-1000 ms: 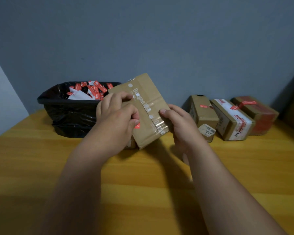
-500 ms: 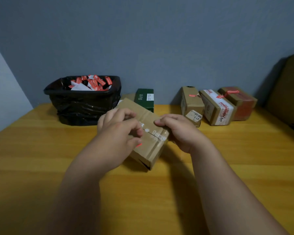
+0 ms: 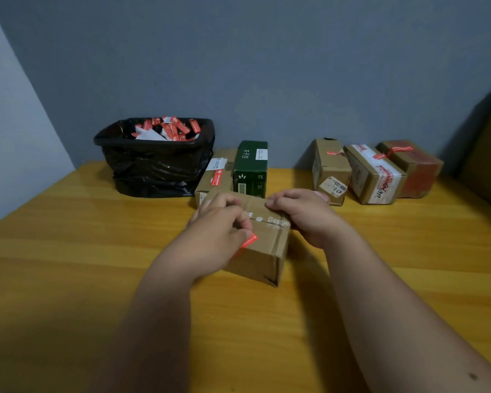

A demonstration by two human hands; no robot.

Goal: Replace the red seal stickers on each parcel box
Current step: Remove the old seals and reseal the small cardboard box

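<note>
Midway, left hand [image 3: 216, 236] pinches a small red seal sticker [image 3: 248, 241] on a brown cardboard parcel box [image 3: 262, 251], right hand [image 3: 304, 215] grips its top edge; three stickered brown boxes [image 3: 374, 173] wait.

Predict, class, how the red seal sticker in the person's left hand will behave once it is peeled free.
The red seal sticker looks thin and already bends over the parcel box edge, so probably floppy. Pinched by the left hand, it likely clings to fingers.

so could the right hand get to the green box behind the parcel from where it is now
Probably yes. The right hand rests on the far top edge of the cardboard parcel, and the green box stands just beyond it with nothing between them. It would first have to let go of the parcel.
</note>
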